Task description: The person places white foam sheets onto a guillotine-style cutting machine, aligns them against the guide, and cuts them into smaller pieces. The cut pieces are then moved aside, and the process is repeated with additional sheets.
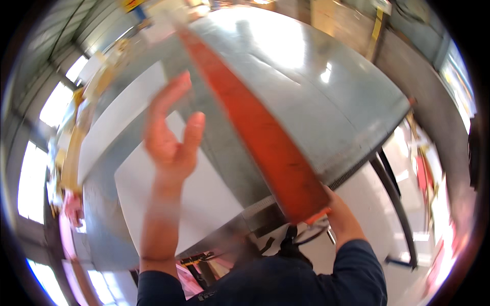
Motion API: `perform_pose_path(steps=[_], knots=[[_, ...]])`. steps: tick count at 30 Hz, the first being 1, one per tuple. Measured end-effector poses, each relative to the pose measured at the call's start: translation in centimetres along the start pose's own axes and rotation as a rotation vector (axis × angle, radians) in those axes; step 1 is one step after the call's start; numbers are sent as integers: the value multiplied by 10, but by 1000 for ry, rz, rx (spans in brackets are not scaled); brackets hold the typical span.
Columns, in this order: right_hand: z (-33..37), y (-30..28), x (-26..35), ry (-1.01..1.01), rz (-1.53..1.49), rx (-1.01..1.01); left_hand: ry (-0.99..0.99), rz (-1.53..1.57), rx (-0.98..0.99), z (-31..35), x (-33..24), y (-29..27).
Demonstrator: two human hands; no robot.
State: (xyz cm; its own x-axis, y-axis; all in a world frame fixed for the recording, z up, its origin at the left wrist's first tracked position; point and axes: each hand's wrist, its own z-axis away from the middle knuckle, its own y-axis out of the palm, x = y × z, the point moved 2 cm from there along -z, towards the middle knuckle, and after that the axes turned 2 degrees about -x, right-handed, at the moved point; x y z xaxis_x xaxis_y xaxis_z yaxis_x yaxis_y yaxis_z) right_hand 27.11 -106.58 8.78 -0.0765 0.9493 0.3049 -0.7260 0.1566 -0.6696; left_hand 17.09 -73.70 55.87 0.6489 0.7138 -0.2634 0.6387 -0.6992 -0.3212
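A long, flat orange-red bar (255,127) slants over the table from its far left to the front edge near me. My right hand (338,208) grips the bar's near end from the right side, and most of its fingers are hidden under it. To the left, my left hand (173,132) is raised, empty, with thumb and fingers apart, slightly blurred by motion. Beneath that hand lies a white sheet (204,188) near the front edge. A second white sheet (122,117) lies farther left on the table.
The wide grey metal-topped table (326,102) reflects bright light at the far side. A dark table leg (395,204) curves down at the right. Yellowish material (74,158) runs along the left side, with pink material (73,206) near it.
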Motion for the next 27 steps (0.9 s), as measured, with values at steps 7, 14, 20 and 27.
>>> perform_pose_path(steps=[7,14,20,27], knots=[[-16,14,15,-564,252,-245,-339,169,835,-47,-53,103],[66,8,-49,-238,-580,-930,-299,249,753,-47,-52,114],[196,74,-14,-269,-112,-794,-337,191,694,-41,-45,100],[120,90,-101,-318,-568,-905,-347,167,591,-41,-51,80]])
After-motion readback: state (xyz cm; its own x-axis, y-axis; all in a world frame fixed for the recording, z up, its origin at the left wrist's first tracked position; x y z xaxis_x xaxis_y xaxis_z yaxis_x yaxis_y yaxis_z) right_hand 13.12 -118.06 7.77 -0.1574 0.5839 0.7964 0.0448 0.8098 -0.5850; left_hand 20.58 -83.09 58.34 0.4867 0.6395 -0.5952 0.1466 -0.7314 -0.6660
